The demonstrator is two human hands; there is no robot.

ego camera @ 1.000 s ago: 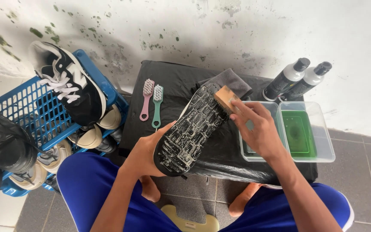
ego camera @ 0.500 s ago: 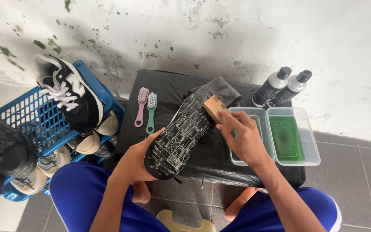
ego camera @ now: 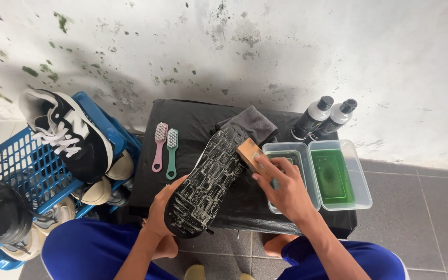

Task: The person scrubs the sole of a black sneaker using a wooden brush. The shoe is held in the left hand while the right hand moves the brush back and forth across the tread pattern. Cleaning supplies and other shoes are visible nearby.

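A shoe [ego camera: 207, 182] lies sole-up across the black-covered table [ego camera: 193, 116], its black tread flecked with white foam. My left hand [ego camera: 163, 206] grips its heel end at the table's near edge. My right hand [ego camera: 283, 187] holds a wooden-backed brush [ego camera: 249, 154] pressed against the right side of the sole, near the toe. A grey cloth [ego camera: 251, 123] lies under the toe of the shoe.
Two clear tubs stand at the right, one [ego camera: 291, 155] beside my right hand, the other [ego camera: 341, 176] with green liquid. Two grey bottles [ego camera: 323, 117] stand behind them. A pink brush [ego camera: 158, 146] and a green brush [ego camera: 171, 153] lie left of the shoe. A blue crate [ego camera: 27, 166] of shoes stands at left.
The view has shifted slightly. My right hand and the brush have slid a little along the sole's edge; my left hand keeps hold of the heel.
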